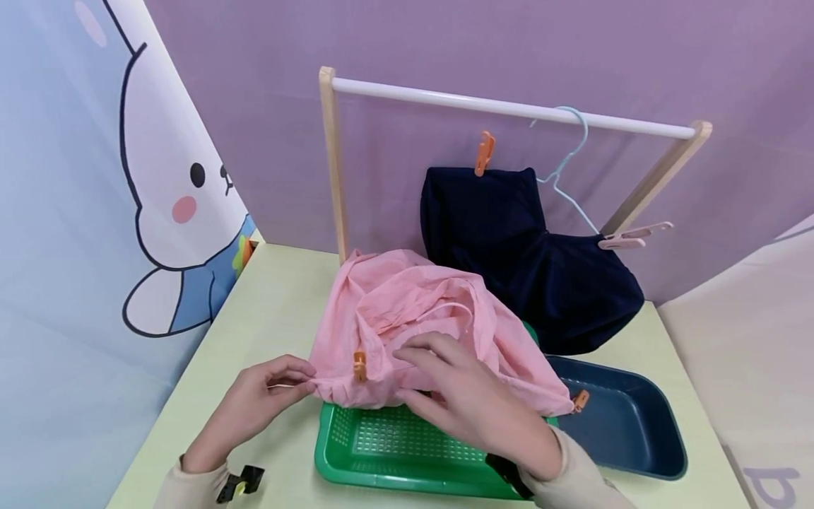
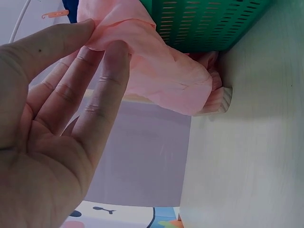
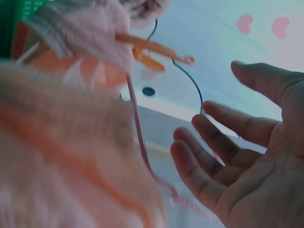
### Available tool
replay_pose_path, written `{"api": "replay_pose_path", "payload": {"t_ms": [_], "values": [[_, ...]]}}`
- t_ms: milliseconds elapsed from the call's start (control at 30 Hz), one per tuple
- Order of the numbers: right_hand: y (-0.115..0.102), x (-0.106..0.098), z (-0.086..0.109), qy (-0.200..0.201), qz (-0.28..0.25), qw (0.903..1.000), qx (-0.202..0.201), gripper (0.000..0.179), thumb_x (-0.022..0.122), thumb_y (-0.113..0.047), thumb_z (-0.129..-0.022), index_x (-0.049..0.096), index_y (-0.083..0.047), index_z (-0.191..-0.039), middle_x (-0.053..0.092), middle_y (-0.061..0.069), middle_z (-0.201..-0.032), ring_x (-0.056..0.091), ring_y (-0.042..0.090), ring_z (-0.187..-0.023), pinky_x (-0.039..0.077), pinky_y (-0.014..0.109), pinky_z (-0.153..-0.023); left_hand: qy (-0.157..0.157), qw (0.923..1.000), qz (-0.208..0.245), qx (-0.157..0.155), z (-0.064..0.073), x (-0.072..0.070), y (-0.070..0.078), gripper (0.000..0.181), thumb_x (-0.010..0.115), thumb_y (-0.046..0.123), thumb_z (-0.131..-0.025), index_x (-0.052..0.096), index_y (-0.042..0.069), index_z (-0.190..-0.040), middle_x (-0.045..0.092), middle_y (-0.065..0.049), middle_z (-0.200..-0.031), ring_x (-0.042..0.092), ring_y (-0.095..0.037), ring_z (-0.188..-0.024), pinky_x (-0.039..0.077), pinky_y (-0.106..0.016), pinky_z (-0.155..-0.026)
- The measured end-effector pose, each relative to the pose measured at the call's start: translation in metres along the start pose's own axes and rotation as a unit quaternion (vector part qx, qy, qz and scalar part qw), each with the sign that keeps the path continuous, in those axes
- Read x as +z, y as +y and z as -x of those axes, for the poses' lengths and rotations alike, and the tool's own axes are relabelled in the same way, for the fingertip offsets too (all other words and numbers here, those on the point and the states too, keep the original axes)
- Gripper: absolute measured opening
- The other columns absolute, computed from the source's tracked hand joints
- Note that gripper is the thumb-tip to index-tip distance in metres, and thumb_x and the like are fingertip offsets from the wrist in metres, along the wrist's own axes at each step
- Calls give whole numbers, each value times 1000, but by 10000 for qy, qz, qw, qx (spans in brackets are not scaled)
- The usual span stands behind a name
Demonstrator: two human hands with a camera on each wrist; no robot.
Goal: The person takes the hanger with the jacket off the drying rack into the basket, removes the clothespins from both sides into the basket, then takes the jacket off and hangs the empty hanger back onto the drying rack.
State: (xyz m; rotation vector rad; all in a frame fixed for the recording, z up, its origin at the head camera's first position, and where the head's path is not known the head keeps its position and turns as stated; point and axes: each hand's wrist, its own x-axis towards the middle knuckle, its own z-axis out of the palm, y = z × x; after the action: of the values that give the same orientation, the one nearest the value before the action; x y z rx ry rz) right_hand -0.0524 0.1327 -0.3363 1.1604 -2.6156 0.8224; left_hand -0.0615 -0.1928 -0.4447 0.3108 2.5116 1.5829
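Observation:
A pink garment (image 1: 407, 297) is draped over the back of a green basket (image 1: 407, 477), with part of a pink hanger (image 1: 448, 305) showing in its folds. My left hand (image 1: 263, 396) pinches its left corner between thumb and fingertips; the left wrist view shows the pink cloth (image 2: 161, 71) at those fingertips. An orange clothespin (image 1: 360, 366) grips the garment's near edge on the left, and another orange clothespin (image 1: 580, 401) is at its right corner. Over the garment's middle, my right hand (image 1: 461, 389) has its fingers spread, holding nothing, beside the left clothespin.
Behind stands a drying rack with a white bar (image 1: 445, 97). Dark navy shorts (image 1: 509, 240) hang there from a light-blue hanger (image 1: 569, 152), with an orange clothespin (image 1: 485, 153) and a pink one (image 1: 636, 237) on their waist. A dark blue tray (image 1: 620, 424) sits right of the basket.

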Motion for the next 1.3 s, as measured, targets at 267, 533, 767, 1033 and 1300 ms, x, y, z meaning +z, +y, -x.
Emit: {"api": "replay_pose_path", "payload": {"t_ms": [267, 533, 767, 1033, 1300], "values": [[-7, 28, -25, -304, 370, 9979, 425, 44, 72, -33, -94, 62, -12, -131, 54, 1, -130, 51, 15, -118, 47, 33, -99, 29, 10000, 53, -10, 1, 0, 0, 16, 79, 18, -89, 71, 16, -102, 72, 6, -94, 70, -12, -90, 58, -26, -78], [-6, 47, -38, -245, 472, 9976, 433, 40, 76, -31, -92, 64, -10, -124, 56, 3, -124, 54, 18, -114, 48, 32, -97, 36, 9999, 43, -114, 1, -1, 2, 16, 78, 19, -89, 71, 16, -103, 72, 6, -94, 69, -11, -90, 57, -24, -78], [-7, 52, -42, -134, 435, 9982, 380, 32, 75, -26, -92, 67, -11, -120, 57, 3, -122, 54, 17, -113, 48, 30, -96, 34, 9999, 45, -102, 1, -2, 0, 16, 78, 20, -89, 71, 16, -104, 72, 7, -94, 69, -11, -90, 58, -26, -76], [-6, 53, -42, 99, 375, 9992, 91, 23, 76, -22, -92, 69, -13, -112, 53, 8, -122, 53, 21, -111, 48, 32, -96, 61, 10000, 40, -4, 2, -1, 0, 16, 78, 20, -89, 71, 17, -103, 72, 8, -94, 70, -12, -90, 58, -26, -76], [-8, 56, -42, 382, 300, 9988, -53, 20, 74, -17, -93, 68, -11, -111, 51, 7, -118, 51, 18, -104, 50, 31, -87, 64, 10000, 18, -72, 2, -1, 0, 16, 78, 20, -89, 71, 17, -103, 72, 8, -94, 69, -11, -91, 58, -25, -77]]}}
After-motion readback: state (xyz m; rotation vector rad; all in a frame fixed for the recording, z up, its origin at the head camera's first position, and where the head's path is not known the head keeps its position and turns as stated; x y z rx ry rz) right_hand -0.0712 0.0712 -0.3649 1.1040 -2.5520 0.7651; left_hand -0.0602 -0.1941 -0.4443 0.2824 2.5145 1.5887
